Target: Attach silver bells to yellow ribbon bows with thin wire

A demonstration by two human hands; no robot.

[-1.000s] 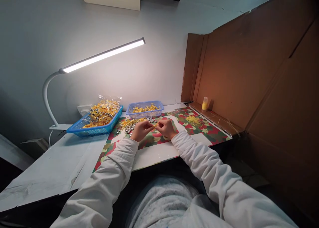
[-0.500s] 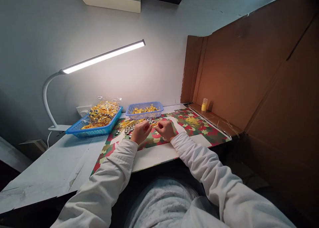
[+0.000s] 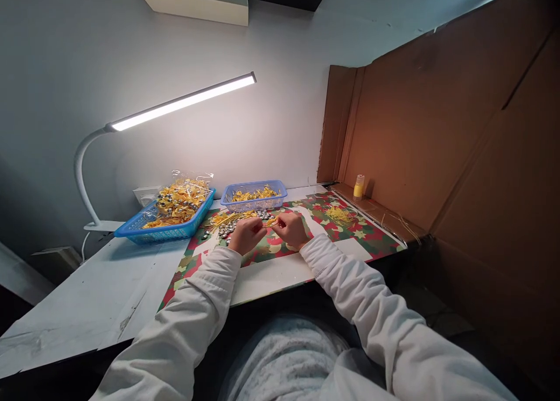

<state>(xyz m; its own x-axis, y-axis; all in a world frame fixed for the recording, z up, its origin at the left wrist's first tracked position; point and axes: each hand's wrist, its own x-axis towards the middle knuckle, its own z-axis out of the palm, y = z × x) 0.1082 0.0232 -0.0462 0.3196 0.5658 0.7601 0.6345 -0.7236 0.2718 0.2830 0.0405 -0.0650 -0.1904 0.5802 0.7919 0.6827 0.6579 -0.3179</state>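
Over the camouflage-patterned sheet [image 3: 271,252] my two hands meet fingertip to fingertip. My left hand [image 3: 247,234] is closed in a pinch, and so is my right hand [image 3: 291,229]. Between them shows a small yellow ribbon piece [image 3: 272,222], mostly hidden by the fingers. Just behind my left hand lie several silver bells [image 3: 225,230] in a loose pile. Yellow cords [image 3: 227,219] are heaped beside the bells, on their far left side.
A blue basket [image 3: 153,233] heaped with yellow ribbon pieces and bells stands left, under a lit lamp [image 3: 184,100]. Behind my hands is a smaller basket [image 3: 254,202]. Yellow thread scraps [image 3: 339,215] and a yellow bottle [image 3: 359,187] are right, near a cardboard wall [image 3: 437,126].
Both hands stay almost in place; the fingers have shifted slightly around the small yellow piece. The baskets and bells look the same.
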